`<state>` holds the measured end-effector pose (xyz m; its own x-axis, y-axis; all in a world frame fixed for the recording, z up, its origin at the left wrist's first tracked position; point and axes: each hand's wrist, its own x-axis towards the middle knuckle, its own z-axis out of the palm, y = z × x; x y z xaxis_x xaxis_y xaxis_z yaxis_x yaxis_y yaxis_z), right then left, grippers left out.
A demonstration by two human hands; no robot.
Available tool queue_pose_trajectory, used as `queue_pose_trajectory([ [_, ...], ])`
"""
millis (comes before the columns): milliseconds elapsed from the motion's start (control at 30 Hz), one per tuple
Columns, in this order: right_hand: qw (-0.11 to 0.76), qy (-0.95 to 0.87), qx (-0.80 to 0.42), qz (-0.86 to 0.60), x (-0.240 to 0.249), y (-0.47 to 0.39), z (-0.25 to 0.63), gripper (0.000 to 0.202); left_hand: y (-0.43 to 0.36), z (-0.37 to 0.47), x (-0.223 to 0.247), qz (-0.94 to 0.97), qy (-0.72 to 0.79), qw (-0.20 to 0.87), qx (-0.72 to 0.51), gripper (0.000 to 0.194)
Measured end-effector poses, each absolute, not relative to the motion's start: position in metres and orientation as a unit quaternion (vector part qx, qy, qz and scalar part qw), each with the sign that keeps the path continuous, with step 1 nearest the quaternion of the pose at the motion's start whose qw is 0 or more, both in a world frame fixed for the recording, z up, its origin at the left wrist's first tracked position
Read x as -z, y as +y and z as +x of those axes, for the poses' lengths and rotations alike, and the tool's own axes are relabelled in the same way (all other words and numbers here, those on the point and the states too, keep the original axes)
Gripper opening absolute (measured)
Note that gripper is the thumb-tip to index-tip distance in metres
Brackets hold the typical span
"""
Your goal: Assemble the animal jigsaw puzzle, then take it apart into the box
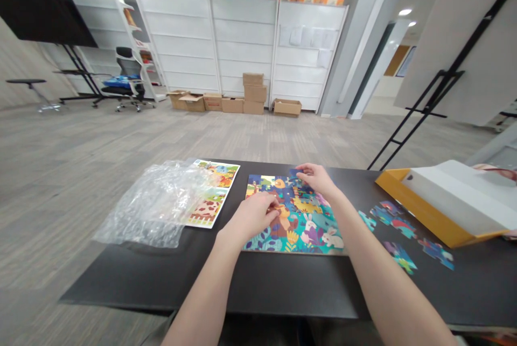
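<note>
A colourful animal jigsaw puzzle [311, 222], largely pieced together, lies on the black table in front of me. My left hand [254, 214] rests on its left part, fingers loosely bent and thumb a little apart, with nothing visible in them. At the puzzle's far edge, my right hand [317, 178] has its fingertips closed on a dark blue puzzle piece [294, 173]. Whether that piece sits flat in the picture or is slightly raised, I cannot tell. Several loose puzzle pieces [399, 227] are scattered to the right of my right forearm.
Crumpled clear plastic wrap [149, 206] partly covers an illustrated animal sheet [214, 200] on the left. An orange and white box [448, 200] stands at the table's right side. Beyond the black table [169, 276] are cardboard boxes [254, 93] and a whiteboard stand [428, 98].
</note>
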<state>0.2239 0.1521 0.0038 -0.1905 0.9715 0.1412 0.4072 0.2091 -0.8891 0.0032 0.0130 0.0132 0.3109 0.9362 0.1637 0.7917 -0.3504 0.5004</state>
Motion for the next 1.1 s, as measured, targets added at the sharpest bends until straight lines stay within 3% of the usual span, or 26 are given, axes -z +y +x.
queue_pose_trajectory([
  [133, 0.430, -0.643, -0.409, -0.484, -0.020, 0.141, 0.237, 0.033, 0.014, -0.003, -0.015, 0.770, 0.576, 0.160, -0.222, 0.017],
  [267, 0.402, -0.672, -0.435, -0.445, -0.044, 0.115, 0.234, 0.032, 0.021, -0.021, -0.014, 0.705, 0.621, 0.150, -0.308, 0.022],
  [500, 0.324, -0.743, -0.451, -0.374, -0.075, 0.081, 0.208, 0.025, 0.023, -0.029, -0.025, 0.635, 0.524, 0.300, -0.481, 0.021],
  [667, 0.376, -0.735, -0.401, -0.397, -0.092, 0.076, 0.220, 0.028, 0.017, -0.017, -0.043, 0.614, 0.476, 0.360, -0.517, 0.025],
  [867, 0.490, -0.695, -0.299, -0.433, -0.114, 0.060, 0.249, 0.031, 0.014, -0.024, -0.062, 0.556, 0.500, 0.306, -0.589, 0.025],
  [1100, 0.437, -0.723, -0.357, -0.398, -0.103, 0.050, 0.210, 0.029, 0.007, -0.008, -0.067, 0.587, 0.451, 0.368, -0.562, 0.034],
])
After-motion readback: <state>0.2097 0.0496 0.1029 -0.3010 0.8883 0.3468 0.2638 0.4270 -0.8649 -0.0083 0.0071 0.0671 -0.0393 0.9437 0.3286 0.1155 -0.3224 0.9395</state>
